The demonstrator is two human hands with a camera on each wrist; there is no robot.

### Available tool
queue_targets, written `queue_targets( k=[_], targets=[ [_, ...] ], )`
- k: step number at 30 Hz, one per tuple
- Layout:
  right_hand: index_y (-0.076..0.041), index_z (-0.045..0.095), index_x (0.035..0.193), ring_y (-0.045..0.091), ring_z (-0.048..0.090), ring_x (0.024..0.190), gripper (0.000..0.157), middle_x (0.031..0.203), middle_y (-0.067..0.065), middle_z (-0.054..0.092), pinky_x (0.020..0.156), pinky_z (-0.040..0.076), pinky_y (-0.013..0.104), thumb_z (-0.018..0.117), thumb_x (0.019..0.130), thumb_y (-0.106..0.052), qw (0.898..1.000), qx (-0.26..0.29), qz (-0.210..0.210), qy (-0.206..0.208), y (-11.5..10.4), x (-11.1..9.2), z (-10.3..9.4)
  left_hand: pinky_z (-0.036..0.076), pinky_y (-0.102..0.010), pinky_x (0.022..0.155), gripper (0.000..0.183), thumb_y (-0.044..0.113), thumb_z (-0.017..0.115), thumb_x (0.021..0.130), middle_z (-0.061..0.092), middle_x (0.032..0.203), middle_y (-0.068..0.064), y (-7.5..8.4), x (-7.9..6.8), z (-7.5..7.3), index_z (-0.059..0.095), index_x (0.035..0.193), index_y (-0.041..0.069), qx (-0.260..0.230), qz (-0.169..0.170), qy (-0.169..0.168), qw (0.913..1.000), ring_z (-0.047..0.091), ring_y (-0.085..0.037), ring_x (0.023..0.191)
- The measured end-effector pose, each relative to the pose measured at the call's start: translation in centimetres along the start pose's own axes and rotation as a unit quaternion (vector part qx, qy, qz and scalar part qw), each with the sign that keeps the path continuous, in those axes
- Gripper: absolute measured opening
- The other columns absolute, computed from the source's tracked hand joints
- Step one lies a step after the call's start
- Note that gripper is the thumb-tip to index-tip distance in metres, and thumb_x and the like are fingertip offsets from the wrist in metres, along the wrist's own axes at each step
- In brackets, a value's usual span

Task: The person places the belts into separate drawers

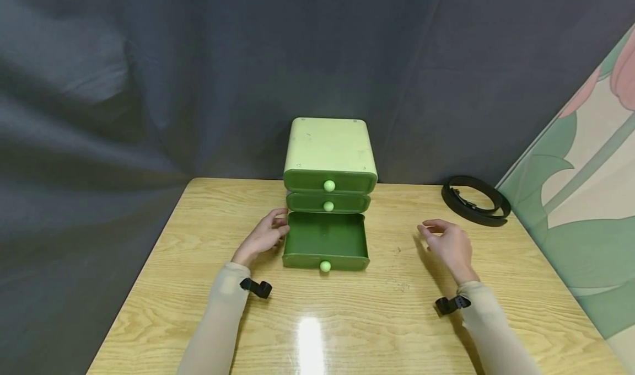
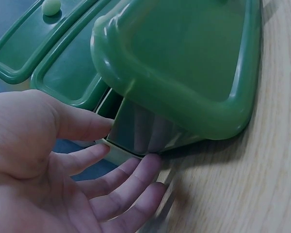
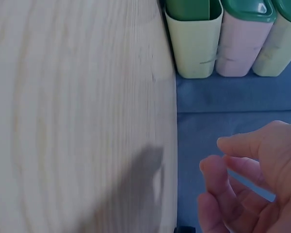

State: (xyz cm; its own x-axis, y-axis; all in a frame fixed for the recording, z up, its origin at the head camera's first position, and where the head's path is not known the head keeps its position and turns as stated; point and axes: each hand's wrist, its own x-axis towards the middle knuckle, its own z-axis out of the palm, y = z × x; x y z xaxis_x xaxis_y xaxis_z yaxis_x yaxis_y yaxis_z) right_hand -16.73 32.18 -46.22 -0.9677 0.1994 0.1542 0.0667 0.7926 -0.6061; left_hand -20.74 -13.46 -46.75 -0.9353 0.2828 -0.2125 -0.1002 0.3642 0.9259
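A small three-drawer cabinet stands at the back of the table, with a pale yellow-green top and green drawer fronts. Its bottom drawer is pulled out, and its inside shows bare green. My left hand is at the left side of that drawer, thumb and fingertips right at the cabinet's lower front edge in the left wrist view, fingers loosely spread. To the right of the cabinet my right hand hovers over the table, fingers loosely bent and nothing between them. The middle drawer and top drawer are pushed in.
A coiled black belt lies at the table's back right corner. Dark cloth hangs behind the wooden table, and a flower-patterned cloth borders its right side.
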Motion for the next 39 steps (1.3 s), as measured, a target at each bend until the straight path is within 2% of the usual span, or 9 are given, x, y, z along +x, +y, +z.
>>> queue_targets(
  k=[10, 13, 26, 29, 33, 36, 39],
  targets=[
    [-0.006, 0.076, 0.129, 0.008, 0.069, 0.059, 0.04, 0.116, 0.02, 0.079, 0.048, 0.042, 0.031, 0.066, 0.104, -0.037, 0.999, -0.029, 0.014, -0.002, 1.4, 1.8, -0.8, 0.05, -0.033, 0.079, 0.058, 0.015, 0.052, 0.111, 0.047, 0.159, -0.028, 0.0, 0.1, 0.0, 0.033, 0.166, 0.009, -0.01, -0.004, 0.001, 0.9999, 0.063, -0.027, 0.103],
    [-0.006, 0.076, 0.129, 0.007, 0.069, 0.059, 0.041, 0.116, 0.019, 0.08, 0.053, 0.044, 0.03, 0.065, 0.104, -0.038, 0.999, -0.038, 0.02, -0.001, 1.9, 2.2, -0.9, 0.051, -0.034, 0.079, 0.058, 0.014, 0.052, 0.111, 0.047, 0.159, -0.028, 0.0, 0.2, 0.1, 0.033, 0.166, 0.009, -0.013, -0.007, 0.003, 0.9999, 0.063, -0.026, 0.103],
    [-0.008, 0.076, 0.131, 0.006, 0.069, 0.062, 0.043, 0.119, 0.018, 0.079, 0.062, 0.044, 0.031, 0.064, 0.105, -0.041, 0.998, -0.034, 0.051, -0.002, 2.8, 3.3, -0.9, 0.051, -0.035, 0.081, 0.058, 0.016, 0.052, 0.111, 0.047, 0.159, -0.027, -0.1, 0.2, 0.1, 0.033, 0.166, 0.01, -0.012, -0.007, 0.0, 0.9999, 0.063, -0.027, 0.105],
    [-0.007, 0.076, 0.13, 0.016, 0.074, 0.071, 0.042, 0.121, 0.019, 0.079, 0.067, 0.044, 0.032, 0.064, 0.105, -0.04, 0.998, -0.028, 0.054, 0.007, 3.2, 3.6, -0.8, 0.051, -0.036, 0.081, 0.058, 0.016, 0.052, 0.111, 0.047, 0.159, -0.027, -0.1, 0.2, 0.1, 0.034, 0.166, 0.01, -0.012, -0.008, 0.0, 0.9999, 0.064, -0.027, 0.105],
    [-0.007, 0.076, 0.131, 0.023, 0.074, 0.08, 0.044, 0.124, 0.019, 0.078, 0.07, 0.044, 0.034, 0.064, 0.105, -0.041, 0.998, -0.026, 0.064, 0.013, 3.6, 3.9, -0.9, 0.051, -0.034, 0.079, 0.058, 0.015, 0.052, 0.111, 0.047, 0.16, -0.027, -0.1, 0.2, 0.1, 0.034, 0.166, 0.011, -0.013, -0.01, 0.0, 0.9999, 0.064, -0.027, 0.104],
    [-0.007, 0.075, 0.132, 0.014, 0.071, 0.071, 0.045, 0.124, 0.019, 0.078, 0.068, 0.043, 0.034, 0.065, 0.105, -0.042, 0.997, -0.026, 0.071, 0.012, 3.8, 4.0, -1.0, 0.05, -0.033, 0.079, 0.058, 0.016, 0.052, 0.111, 0.047, 0.16, -0.027, 0.0, 0.2, 0.1, 0.033, 0.166, 0.01, -0.012, -0.012, 0.0, 0.9999, 0.063, -0.026, 0.102],
    [-0.007, 0.074, 0.134, 0.015, 0.07, 0.069, 0.046, 0.112, 0.019, 0.081, 0.068, 0.044, 0.035, 0.063, 0.106, -0.042, 0.996, -0.027, 0.08, 0.01, 4.2, 4.2, -1.0, 0.05, -0.033, 0.078, 0.059, 0.016, 0.052, 0.111, 0.046, 0.16, -0.027, 0.0, 0.2, 0.0, 0.033, 0.166, 0.01, -0.011, -0.011, -0.002, 0.9999, 0.063, -0.025, 0.101]
  ],
)
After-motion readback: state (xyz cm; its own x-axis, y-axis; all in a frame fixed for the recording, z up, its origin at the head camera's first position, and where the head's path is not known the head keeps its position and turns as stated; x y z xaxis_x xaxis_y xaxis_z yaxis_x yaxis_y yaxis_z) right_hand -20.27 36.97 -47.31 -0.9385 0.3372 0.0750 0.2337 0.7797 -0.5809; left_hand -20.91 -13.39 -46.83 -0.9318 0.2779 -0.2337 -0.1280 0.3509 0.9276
